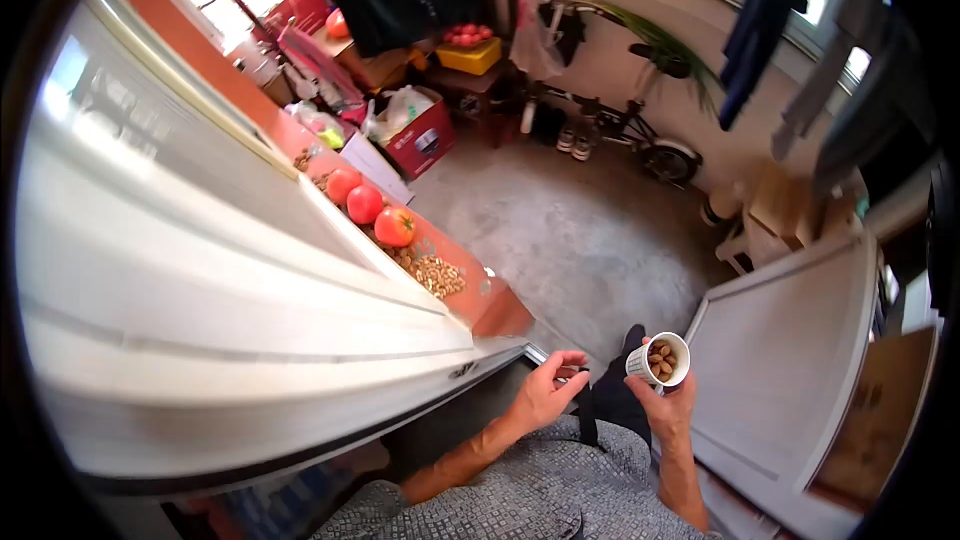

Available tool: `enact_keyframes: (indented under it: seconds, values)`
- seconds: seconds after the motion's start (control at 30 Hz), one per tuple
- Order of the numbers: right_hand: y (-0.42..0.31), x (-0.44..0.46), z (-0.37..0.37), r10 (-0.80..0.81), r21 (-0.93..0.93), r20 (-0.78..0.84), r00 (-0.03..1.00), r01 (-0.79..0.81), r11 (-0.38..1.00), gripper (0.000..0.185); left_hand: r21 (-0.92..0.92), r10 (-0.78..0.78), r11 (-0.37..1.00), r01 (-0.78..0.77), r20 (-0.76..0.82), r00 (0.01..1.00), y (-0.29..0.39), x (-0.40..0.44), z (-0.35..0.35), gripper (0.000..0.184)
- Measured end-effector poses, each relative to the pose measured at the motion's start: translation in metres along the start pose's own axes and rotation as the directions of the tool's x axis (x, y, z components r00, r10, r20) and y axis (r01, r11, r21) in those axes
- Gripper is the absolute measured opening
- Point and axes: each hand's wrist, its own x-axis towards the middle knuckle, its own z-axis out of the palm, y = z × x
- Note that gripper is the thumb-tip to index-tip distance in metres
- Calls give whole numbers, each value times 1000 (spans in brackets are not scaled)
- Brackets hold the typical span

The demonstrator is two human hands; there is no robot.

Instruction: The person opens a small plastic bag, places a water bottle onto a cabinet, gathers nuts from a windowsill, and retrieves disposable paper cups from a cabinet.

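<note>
In the head view, my right hand is wrapped round a white paper cup with brown almond-like nuts inside. To the left of the cup is my left hand, its fingers loosely bent and apart, with nothing visible in them. A dark strap hangs just beside that hand. Beyond it, an orange-red ledge runs along the window. On it lie a pile of pale shelled nuts or peanuts and several red tomatoes in a row.
A white door stands at my right, and a white window frame at my left. Across the concrete floor are a bicycle, shoes, a red box and a yellow container. Clothes hang upper right.
</note>
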Motion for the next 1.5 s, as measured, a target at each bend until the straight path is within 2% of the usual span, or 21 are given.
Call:
enact_keyframes:
  seconds: [0.13,0.2,0.23,0.27,0.37,0.5,0.67,0.77,0.8,0.9,0.93,1.03,1.07,1.13,1.17,1.23,1.27,1.33,1.4,1.47,1.5]
  values:
    - [-3,90,-1,41,30,154,987,-46,998,63,-42,-17,999,12,-126,992,20,51,6,40]
    - [-2,141,-6,20,-2,222,975,-20,1000,64,-9,-23,1000,22,-216,976,38,84,11,40]
    - [-8,165,-8,15,-4,271,962,-15,1000,64,-55,-41,998,28,-264,964,31,102,15,41]
    - [-14,191,-14,41,-31,331,943,-32,999,64,11,-8,1000,12,-328,945,43,119,17,42]
    - [-24,260,-26,68,-53,442,894,-50,997,66,-47,-53,998,35,-487,872,67,165,26,42]
    - [-36,351,-35,123,-195,581,804,-9,981,63,-92,-92,995,47,-580,810,96,209,34,41]
    - [-49,429,5,140,-144,676,723,-57,988,64,-135,-135,989,56,-702,699,115,236,26,41]
    - [-50,468,45,131,-146,789,600,-23,989,65,-141,-133,990,32,-809,573,136,249,8,39]
    - [-56,476,62,141,-162,812,567,-14,987,65,-143,-130,989,21,-820,557,137,253,-2,39]
    - [-65,498,113,88,-122,878,471,42,992,64,-84,-31,991,-108,-907,420,141,271,-42,39]
    - [-74,500,131,82,-93,883,462,0,996,65,-82,-23,989,-126,-909,415,142,275,-58,39]
    - [-82,518,179,80,-139,899,431,107,984,63,-37,7,993,-115,-934,356,157,290,-114,38]
    - [-89,522,195,106,-160,899,425,95,982,63,-32,15,990,-135,-942,336,167,294,-130,38]
    - [-83,535,227,84,-129,917,390,89,988,62,43,80,988,-150,-967,244,183,296,-167,39]
    - [-81,541,244,76,-135,922,381,131,982,62,49,85,986,-158,-970,229,188,297,-187,39]
    - [-84,551,281,107,-159,930,350,121,980,61,121,135,987,-103,-980,144,194,299,-218,41]
    - [-87,555,297,144,-186,932,332,100,977,61,107,120,989,-104,-983,137,200,299,-229,41]
    - [-90,566,331,148,-210,936,318,172,962,58,205,206,978,-29,-977,61,210,298,-259,41]
    - [-78,580,364,56,-118,972,227,271,955,54,182,184,982,-53,-983,25,214,296,-284,43]
    - [-75,590,397,45,-100,981,191,290,952,52,195,197,973,124,-980,-4,230,289,-313,45]
    - [-79,592,415,86,-127,979,183,228,965,51,188,195,952,241,-981,-4,234,286,-329,45]
